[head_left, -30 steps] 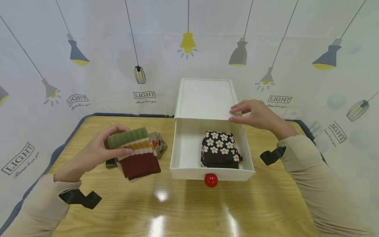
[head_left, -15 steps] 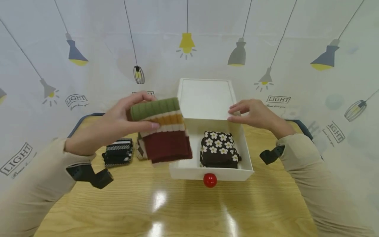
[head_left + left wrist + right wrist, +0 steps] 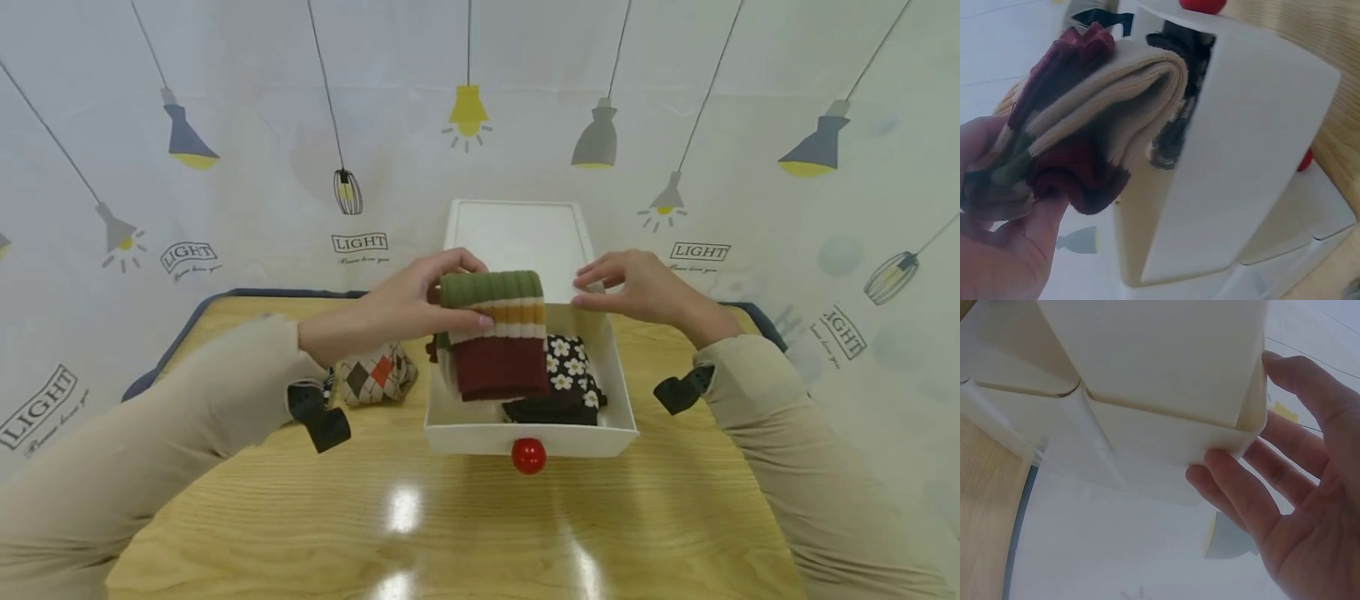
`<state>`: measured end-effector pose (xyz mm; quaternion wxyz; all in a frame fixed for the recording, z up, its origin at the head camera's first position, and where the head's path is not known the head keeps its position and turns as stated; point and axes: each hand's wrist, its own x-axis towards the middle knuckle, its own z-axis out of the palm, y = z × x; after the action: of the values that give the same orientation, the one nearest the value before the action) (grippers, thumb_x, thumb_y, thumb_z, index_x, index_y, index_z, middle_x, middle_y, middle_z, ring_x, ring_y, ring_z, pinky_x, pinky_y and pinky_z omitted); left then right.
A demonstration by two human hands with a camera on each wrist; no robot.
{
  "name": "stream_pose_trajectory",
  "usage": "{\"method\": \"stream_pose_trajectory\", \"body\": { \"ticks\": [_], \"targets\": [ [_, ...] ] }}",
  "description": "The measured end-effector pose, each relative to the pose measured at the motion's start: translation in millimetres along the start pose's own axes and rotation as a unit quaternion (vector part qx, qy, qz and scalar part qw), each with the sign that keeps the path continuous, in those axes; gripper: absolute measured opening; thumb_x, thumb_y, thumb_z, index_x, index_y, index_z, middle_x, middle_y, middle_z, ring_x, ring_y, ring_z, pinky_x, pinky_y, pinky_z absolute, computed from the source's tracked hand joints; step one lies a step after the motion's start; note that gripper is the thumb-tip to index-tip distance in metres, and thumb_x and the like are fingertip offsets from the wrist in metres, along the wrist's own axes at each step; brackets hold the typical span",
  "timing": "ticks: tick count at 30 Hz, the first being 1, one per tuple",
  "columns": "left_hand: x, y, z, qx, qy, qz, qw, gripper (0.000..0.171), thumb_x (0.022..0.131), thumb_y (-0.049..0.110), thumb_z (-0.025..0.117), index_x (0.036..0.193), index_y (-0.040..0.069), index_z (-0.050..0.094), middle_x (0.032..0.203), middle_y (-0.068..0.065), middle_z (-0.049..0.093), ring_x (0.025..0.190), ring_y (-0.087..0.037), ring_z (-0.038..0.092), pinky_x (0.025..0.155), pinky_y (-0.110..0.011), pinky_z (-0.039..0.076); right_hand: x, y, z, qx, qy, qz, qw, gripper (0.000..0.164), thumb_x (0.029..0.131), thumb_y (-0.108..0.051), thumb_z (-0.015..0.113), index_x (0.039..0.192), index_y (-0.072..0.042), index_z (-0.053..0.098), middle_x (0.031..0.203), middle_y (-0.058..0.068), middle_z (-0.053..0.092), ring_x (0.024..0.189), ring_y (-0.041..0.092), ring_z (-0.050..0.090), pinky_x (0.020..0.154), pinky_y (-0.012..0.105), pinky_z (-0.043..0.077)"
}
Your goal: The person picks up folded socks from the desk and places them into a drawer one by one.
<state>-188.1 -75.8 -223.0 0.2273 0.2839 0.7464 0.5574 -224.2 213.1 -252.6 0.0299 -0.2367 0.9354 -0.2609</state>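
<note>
Over the open drawer of a white box, my left hand grips a folded pair of socks striped green, yellow, white and burgundy. The left wrist view shows the folded layers of these socks beside the drawer front. A black pair of socks with white daisies lies in the drawer, partly covered by the held pair. At the right front edge of the box top, my right hand rests its fingertips. Up close, its loosely extended fingers and thumb touch the box corner.
To the left of the drawer, argyle socks lie on the wooden table; a black-and-white pair is mostly hidden by my left sleeve. A red ball knob sticks out from the drawer front. A patterned curtain hangs behind.
My left hand has carried the striped socks rightward from the left side of the table to over the drawer. The right hand has stayed at the box top.
</note>
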Motion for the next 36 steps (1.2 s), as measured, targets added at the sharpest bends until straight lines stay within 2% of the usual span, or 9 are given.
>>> {"method": "stream_pose_trajectory", "body": {
  "ticks": [6, 10, 15, 20, 24, 30, 33, 36],
  "targets": [
    [10.5, -18.3, 7.8, 0.077, -0.018, -0.029, 0.9965, 0.037, 0.08, 0.008, 0.065, 0.11, 0.006, 0.044, 0.101, -0.015, 0.049, 0.081, -0.024, 0.058, 0.066, -0.034, 0.052, 1, 0, 1, -0.001, -0.008, 0.003, 1.0, 0.041, 0.082, -0.029, 0.064, 0.112, -0.001, 0.06, 0.121, 0.016, 0.051, 0.101, 0.034, 0.052, 0.083, 0.044, 0.045],
    [13.9, -24.6, 8.6, 0.15, -0.017, -0.032, 0.988, 0.038, 0.078, 0.011, 0.068, 0.109, 0.008, 0.046, 0.099, -0.013, 0.049, 0.08, -0.022, 0.054, 0.064, -0.03, 0.05, 2, 1, 1, 0.001, -0.008, 0.0, 1.0, 0.041, 0.082, -0.029, 0.064, 0.111, -0.001, 0.06, 0.12, 0.017, 0.052, 0.1, 0.035, 0.053, 0.082, 0.044, 0.046],
    [20.7, -28.5, 6.8, 0.239, -0.019, -0.026, 0.9706, 0.039, 0.075, 0.018, 0.071, 0.106, 0.009, 0.049, 0.095, -0.009, 0.054, 0.076, -0.02, 0.052, 0.06, -0.028, 0.047, 2, 0, 1, -0.001, 0.002, -0.001, 1.0, 0.038, 0.081, -0.027, 0.065, 0.109, -0.002, 0.061, 0.119, 0.016, 0.053, 0.099, 0.034, 0.053, 0.081, 0.044, 0.046],
    [27.5, -30.9, 8.8, 0.304, -0.008, -0.029, 0.9522, 0.043, 0.072, 0.022, 0.074, 0.106, 0.007, 0.052, 0.103, -0.01, 0.057, 0.084, -0.02, 0.053, 0.066, -0.029, 0.045, 2, -1, 0, 0.0, -0.003, -0.004, 1.0, 0.039, 0.082, -0.028, 0.064, 0.11, -0.001, 0.061, 0.119, 0.016, 0.053, 0.1, 0.034, 0.053, 0.082, 0.044, 0.046],
    [31.1, -29.7, 11.8, 0.353, -0.01, -0.034, 0.9351, 0.047, 0.073, 0.024, 0.074, 0.11, 0.006, 0.051, 0.109, -0.011, 0.056, 0.093, -0.021, 0.052, 0.074, -0.031, 0.045, 1, -2, -1, -0.002, -0.007, -0.004, 1.0, 0.04, 0.082, -0.029, 0.063, 0.111, -0.001, 0.061, 0.119, 0.016, 0.052, 0.101, 0.035, 0.052, 0.083, 0.044, 0.045],
    [34.2, -25.7, 15.7, 0.422, -0.016, -0.023, 0.9064, 0.05, 0.072, 0.028, 0.074, 0.11, 0.003, 0.052, 0.1, -0.007, 0.058, 0.084, -0.017, 0.054, 0.069, -0.026, 0.046, 0, -2, -2, 0.0, -0.006, 0.001, 1.0, 0.04, 0.082, -0.03, 0.063, 0.111, -0.001, 0.061, 0.119, 0.016, 0.052, 0.101, 0.035, 0.052, 0.082, 0.045, 0.045],
    [33.6, -24.8, 16.8, 0.437, -0.005, -0.013, 0.8993, 0.051, 0.07, 0.029, 0.075, 0.108, 0.003, 0.054, 0.097, -0.006, 0.059, 0.081, -0.016, 0.054, 0.068, -0.024, 0.047, 1, -1, -2, -0.001, -0.008, 0.004, 1.0, 0.041, 0.082, -0.03, 0.063, 0.111, -0.001, 0.061, 0.12, 0.016, 0.052, 0.101, 0.035, 0.052, 0.081, 0.045, 0.046],
    [32.1, -25.1, 17.1, 0.439, 0.008, -0.005, 0.8983, 0.053, 0.069, 0.028, 0.076, 0.11, 0.004, 0.053, 0.102, -0.007, 0.059, 0.086, -0.016, 0.054, 0.073, -0.026, 0.047, 1, -1, -1, -0.003, -0.007, 0.003, 1.0, 0.04, 0.082, -0.029, 0.063, 0.111, -0.001, 0.061, 0.12, 0.017, 0.052, 0.1, 0.035, 0.052, 0.081, 0.045, 0.046]
  ]
}}
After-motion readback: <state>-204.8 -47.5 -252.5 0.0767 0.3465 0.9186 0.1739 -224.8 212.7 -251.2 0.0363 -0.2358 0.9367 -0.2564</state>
